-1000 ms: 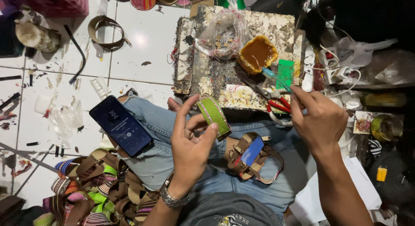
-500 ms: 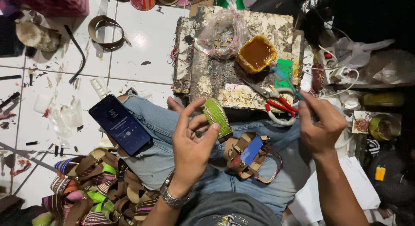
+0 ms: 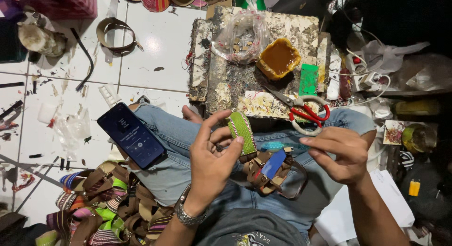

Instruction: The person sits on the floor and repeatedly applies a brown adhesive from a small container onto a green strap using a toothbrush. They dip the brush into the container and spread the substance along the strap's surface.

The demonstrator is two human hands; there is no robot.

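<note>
My left hand [image 3: 212, 163] holds a green woven strap piece with brown backing [image 3: 241, 133] between thumb and fingers, above my lap. My right hand [image 3: 340, 154] hovers to the right over my jeans, fingers curled, pinching something thin that I cannot make out. Between the hands, on my lap, lies a bundle of brown straps with a blue piece [image 3: 270, 168]. Red-handled scissors [image 3: 306, 112] rest at the near edge of a paint-crusted work board [image 3: 226, 81]. On that board sit a yellow glue tub [image 3: 278, 58], a green card [image 3: 309, 79] and a clear plastic bag [image 3: 240, 36].
A dark phone [image 3: 132, 135] lies on my left knee. A heap of colourful woven straps [image 3: 108, 206] fills the lower left. A leather loop [image 3: 113, 34] and scraps litter the white tile floor. Cables and bags crowd the right side.
My right hand has come down from the board's right edge to my lap, near the left hand. The left hand still holds the green strap, turned slightly.
</note>
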